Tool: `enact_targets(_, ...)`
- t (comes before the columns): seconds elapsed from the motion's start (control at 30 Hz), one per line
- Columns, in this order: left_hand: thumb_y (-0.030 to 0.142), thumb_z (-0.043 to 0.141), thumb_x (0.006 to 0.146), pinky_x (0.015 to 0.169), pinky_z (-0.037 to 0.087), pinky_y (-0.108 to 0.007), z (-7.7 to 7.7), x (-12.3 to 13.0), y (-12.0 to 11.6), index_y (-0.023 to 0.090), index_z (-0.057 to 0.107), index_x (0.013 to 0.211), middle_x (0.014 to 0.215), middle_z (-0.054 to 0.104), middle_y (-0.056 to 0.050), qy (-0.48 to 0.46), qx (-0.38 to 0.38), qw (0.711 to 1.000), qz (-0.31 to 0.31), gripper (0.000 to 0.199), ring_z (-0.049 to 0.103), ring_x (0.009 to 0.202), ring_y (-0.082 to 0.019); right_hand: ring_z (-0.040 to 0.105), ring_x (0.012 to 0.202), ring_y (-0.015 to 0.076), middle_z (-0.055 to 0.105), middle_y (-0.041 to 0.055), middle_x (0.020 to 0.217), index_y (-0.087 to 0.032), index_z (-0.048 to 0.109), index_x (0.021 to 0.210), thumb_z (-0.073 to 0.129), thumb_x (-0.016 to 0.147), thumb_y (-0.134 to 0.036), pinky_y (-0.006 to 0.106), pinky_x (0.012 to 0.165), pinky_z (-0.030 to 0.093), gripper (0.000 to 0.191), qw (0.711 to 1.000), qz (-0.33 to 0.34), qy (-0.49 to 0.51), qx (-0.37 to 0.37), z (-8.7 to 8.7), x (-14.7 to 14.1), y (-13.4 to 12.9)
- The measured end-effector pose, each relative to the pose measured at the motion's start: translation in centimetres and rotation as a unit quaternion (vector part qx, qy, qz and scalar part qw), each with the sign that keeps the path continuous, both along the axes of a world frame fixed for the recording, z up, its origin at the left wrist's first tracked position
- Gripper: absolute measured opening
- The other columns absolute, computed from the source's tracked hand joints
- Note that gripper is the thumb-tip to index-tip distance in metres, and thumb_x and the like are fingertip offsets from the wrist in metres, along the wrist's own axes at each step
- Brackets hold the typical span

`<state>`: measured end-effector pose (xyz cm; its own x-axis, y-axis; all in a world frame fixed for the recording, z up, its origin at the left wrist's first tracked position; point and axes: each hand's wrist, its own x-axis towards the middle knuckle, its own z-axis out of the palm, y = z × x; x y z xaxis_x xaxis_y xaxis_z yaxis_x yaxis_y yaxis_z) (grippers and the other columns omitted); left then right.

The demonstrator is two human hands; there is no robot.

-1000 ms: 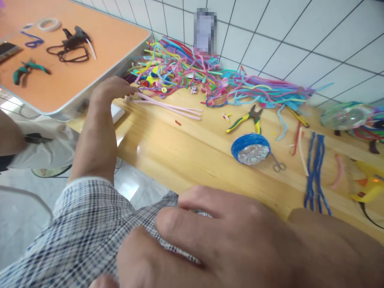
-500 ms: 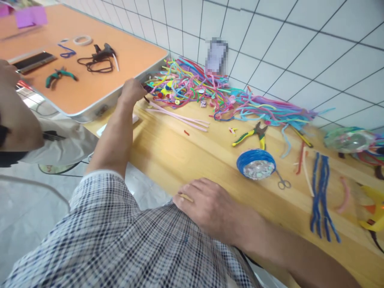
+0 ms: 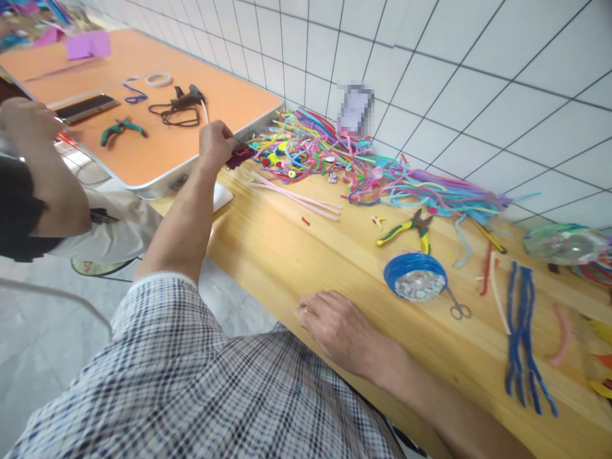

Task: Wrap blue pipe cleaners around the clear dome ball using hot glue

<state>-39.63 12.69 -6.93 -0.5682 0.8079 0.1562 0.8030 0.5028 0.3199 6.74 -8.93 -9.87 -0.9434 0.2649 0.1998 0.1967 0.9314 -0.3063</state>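
My left hand (image 3: 217, 145) reaches to the far left end of the wooden table, its fingers pinched together at a small dark maroon item (image 3: 239, 158). What that item is cannot be made out, and the fingers partly cover it. Beside it lies a heap of coloured fuzzy craft stems (image 3: 315, 150) with buttons and small beads among them. Several pale pink stems (image 3: 299, 197) lie just in front. My right hand (image 3: 335, 325) rests palm down at the table's near edge, fingers loosely bent and slightly apart, holding nothing.
Yellow-green pliers (image 3: 411, 231), a blue-rimmed bowl of small pieces (image 3: 415, 276), scissors (image 3: 459, 310) and blue twisted stems (image 3: 521, 338) lie to the right. On the orange table (image 3: 157, 150) are a glue gun (image 3: 189, 99), teal pliers (image 3: 122, 129) and a phone (image 3: 88, 108). Another person's arm (image 3: 57, 185) is at left.
The view has shifted, so the table contents sit lower and further right. My left hand stays by the heap, with more of the dark maroon item showing. My right hand has moved slightly onto the table edge.
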Motion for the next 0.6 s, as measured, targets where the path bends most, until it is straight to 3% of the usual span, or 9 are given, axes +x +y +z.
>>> enact_targets(0.1,0.035,0.066,0.106,0.092,0.044,-0.023,-0.4,0.1,0.3,0.012,0.075,0.138,0.129,0.082,0.004,0.0,-0.003,1.0,0.004,0.041,0.05,0.096,-0.009,0.073,0.092,0.0229,0.08,0.0067,0.104,-0.018,0.072,0.107,0.062,0.104,-0.004,0.037,0.082,0.054,0.018,1.0,-0.015,0.013,-0.001,-0.5,0.3,-0.1)
enact_targets(0.27,0.031,0.069,0.102,0.102,0.046,-0.03,-0.8,0.7,0.2,0.01,0.075,0.142,0.134,0.079,-0.004,0.014,-0.02,1.0,0.002,0.046,0.057,0.112,-0.015,0.073,0.088,0.0235,0.08,0.0053,0.102,-0.023,0.069,0.106,0.059,0.105,-0.004,0.038,0.079,0.056,0.021,0.999,-0.029,0.028,-0.005,-1.1,1.3,-0.3)
enact_targets(0.43,0.04,0.076,0.099,0.091,0.05,-0.023,0.1,2.6,-0.4,0.016,0.083,0.127,0.103,0.083,0.003,-0.016,-0.059,0.985,-0.16,0.037,0.06,0.095,-0.012,0.074,0.09,0.0239,0.08,0.0051,0.104,-0.022,0.069,0.107,0.058,0.107,-0.005,0.039,0.08,0.057,0.02,0.999,-0.041,0.024,-0.014,-1.5,2.4,-0.6)
enact_targets(0.5,0.043,0.081,0.095,0.089,0.05,-0.021,0.0,4.1,-0.8,0.022,0.085,0.125,0.11,0.084,0.003,-0.027,-0.073,0.967,-0.241,0.037,0.064,0.095,-0.012,0.075,0.09,0.0244,0.08,0.0054,0.104,-0.021,0.069,0.106,0.06,0.107,-0.005,0.039,0.079,0.057,0.019,0.999,-0.044,0.02,-0.021,-1.7,2.8,-0.7)
enact_targets(0.6,0.048,0.087,0.087,0.098,0.053,-0.024,-1.4,7.0,-1.6,0.029,0.086,0.126,0.126,0.084,0.001,-0.035,-0.079,0.934,-0.346,0.043,0.073,0.112,-0.019,0.075,0.093,0.0247,0.081,0.0056,0.106,-0.023,0.069,0.108,0.059,0.107,-0.006,0.04,0.081,0.058,0.021,0.998,-0.05,0.007,-0.044,-2.0,3.2,-0.9)
